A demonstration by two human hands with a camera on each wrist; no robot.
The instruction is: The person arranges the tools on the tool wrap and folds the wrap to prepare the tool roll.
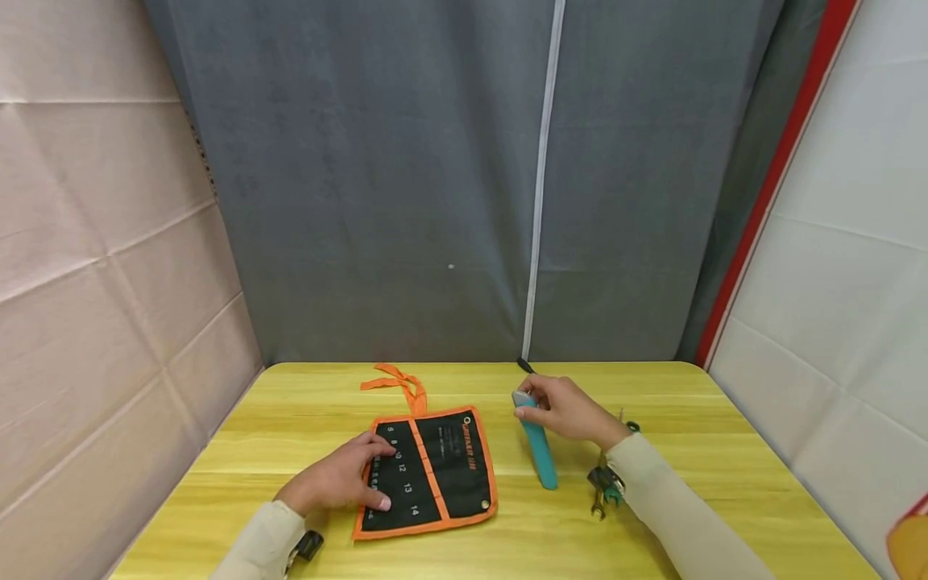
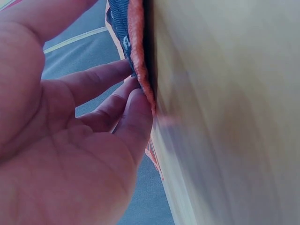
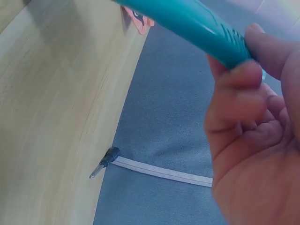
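My left hand rests on the left side of a black tool pouch with orange trim and printed size numbers. The left wrist view shows fingertips at the pouch's orange edge, fingers fairly straight. The pouch lies flat, its orange tie straps spread towards the back. Further right, my right hand pinches a long teal tool near its grey end, between thumb and fingers. Its teal body slants down towards me, and the right wrist view shows ridges on it by the thumb.
A black-handled screwdriver lies at the table's back edge, beyond the right hand. Several small tools, including a wrench, lie under and beside the right wrist. A grey curtain hangs behind the wooden table, with pale cloth on both sides.
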